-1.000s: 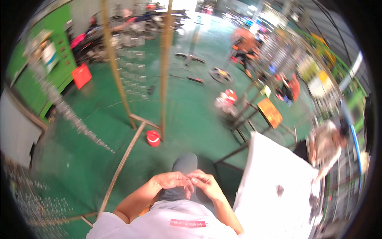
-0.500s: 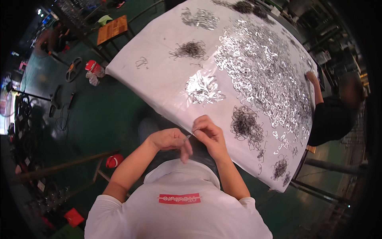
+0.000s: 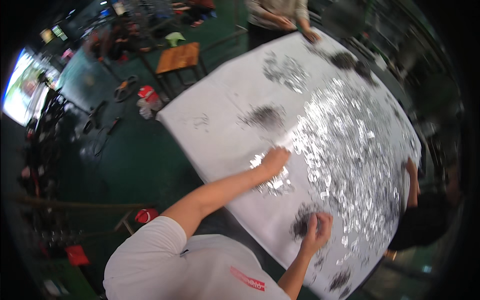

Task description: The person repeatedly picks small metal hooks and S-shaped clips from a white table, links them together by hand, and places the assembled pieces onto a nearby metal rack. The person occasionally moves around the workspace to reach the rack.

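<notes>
My left hand (image 3: 275,161) reaches over a small pile of shiny metal pieces (image 3: 281,182) on the white-covered table (image 3: 210,95). Its fingers are curled closed, and anything inside them is hidden. Above the near pile of dark, thin wire hooks (image 3: 301,224) my right hand (image 3: 320,234) is raised, thumb and fingers apart, with nothing visible between them. To the right of my left hand spreads a large heap of shiny, curved metal hooks (image 3: 345,145). Motion blurs the small pieces.
Other dark piles (image 3: 267,116) lie on the table. A person's hand (image 3: 411,167) rests at the right edge, and another person's hand (image 3: 312,36) is at the far edge. Left of the table are a wooden stool (image 3: 178,57) and a red-and-white bag (image 3: 148,100).
My hands, formerly together at the table's near edge, have separated. The left has moved forward to the shiny pile, the right rightward to the dark pile. The view has shifted.
</notes>
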{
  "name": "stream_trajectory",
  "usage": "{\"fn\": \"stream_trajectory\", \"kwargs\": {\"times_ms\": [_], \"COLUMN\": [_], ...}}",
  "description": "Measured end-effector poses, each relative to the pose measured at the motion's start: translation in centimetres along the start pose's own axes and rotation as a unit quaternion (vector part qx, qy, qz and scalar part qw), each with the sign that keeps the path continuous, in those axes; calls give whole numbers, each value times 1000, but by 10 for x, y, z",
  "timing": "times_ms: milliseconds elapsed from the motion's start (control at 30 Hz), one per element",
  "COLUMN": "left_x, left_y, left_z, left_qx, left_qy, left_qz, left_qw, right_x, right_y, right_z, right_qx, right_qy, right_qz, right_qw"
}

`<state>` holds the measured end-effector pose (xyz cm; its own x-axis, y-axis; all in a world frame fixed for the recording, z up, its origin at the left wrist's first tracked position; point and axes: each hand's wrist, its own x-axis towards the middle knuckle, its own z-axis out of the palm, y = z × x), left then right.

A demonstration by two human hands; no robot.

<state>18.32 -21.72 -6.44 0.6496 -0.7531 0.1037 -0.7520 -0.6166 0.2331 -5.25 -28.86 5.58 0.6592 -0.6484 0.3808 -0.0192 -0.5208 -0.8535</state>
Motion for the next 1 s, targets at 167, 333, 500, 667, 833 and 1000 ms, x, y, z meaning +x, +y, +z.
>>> {"fn": "stream_trajectory", "kwargs": {"times_ms": [167,333,500,667,833,1000], "left_x": [-5,-44,-89,-117,-131,-135], "left_y": [2,15,11,5,3,-1], "left_z": [-32,-98,-146,-168,-175,-175], "left_qx": [-182,-574,-687,-626,-598,-574], "left_qy": [22,15,25,90,133,157], "left_qz": [-49,-130,-135,-122,-140,-157], "left_qw": [982,808,714,765,778,788], "right_x": [10,16,14,6,2,2], "right_y": [-9,-27,-48,-67,-74,-79], "right_z": [36,62,88,106,116,124], "right_qx": [21,4,-26,-13,-17,-2], "right_qy": [-32,-45,-62,-82,-100,-103], "right_qz": [9,-46,-105,-111,-122,-141], "right_qw": [999,998,992,990,987,985]}}
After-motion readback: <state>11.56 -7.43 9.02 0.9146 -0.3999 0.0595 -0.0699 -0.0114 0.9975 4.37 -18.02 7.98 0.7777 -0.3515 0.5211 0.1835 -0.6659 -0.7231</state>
